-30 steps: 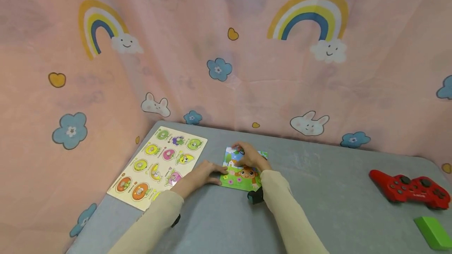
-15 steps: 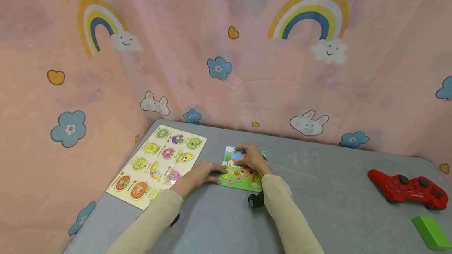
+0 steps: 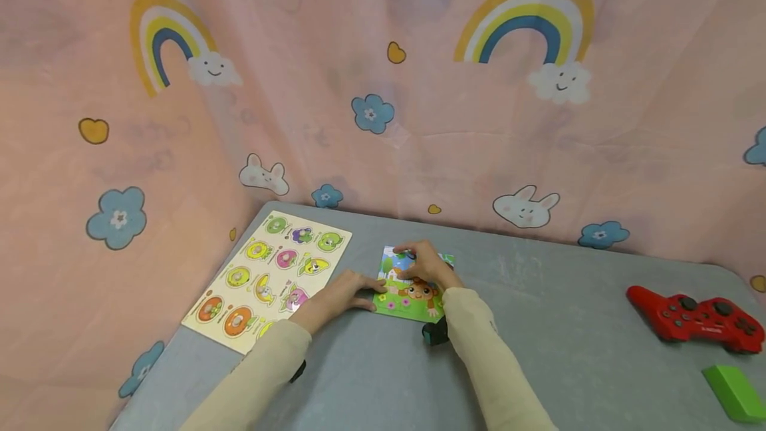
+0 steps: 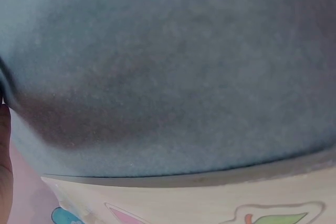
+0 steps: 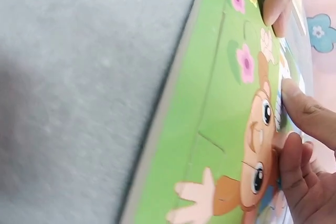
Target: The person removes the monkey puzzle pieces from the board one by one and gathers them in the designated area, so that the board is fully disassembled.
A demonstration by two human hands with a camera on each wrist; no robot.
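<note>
A square jigsaw puzzle (image 3: 407, 310) with a monkey on green grass under blue sky lies flat on the grey table. My left hand (image 3: 344, 294) reaches its left side, fingertips on the edge and thumb beside it. Over the sky part, my right hand (image 3: 426, 265) arches with bent index finger and thumb apart. In the right wrist view, the right thumb (image 5: 303, 109) touches the upper part of the puzzle, and the other fingers curl below. I cannot tell whether a loose piece is between them. The left wrist view shows mostly table, with a finger at its left edge.
A fruit puzzle board (image 3: 272, 271) lies to the left, partly behind the left sleeve. On the right are a red game controller (image 3: 694, 321) and a green block (image 3: 735, 392). A pink patterned curtain (image 3: 443, 151) hangs behind the table.
Both hands keep nearly the same place on the puzzle. The right fingers shift only slightly, and the head view moves a little.
</note>
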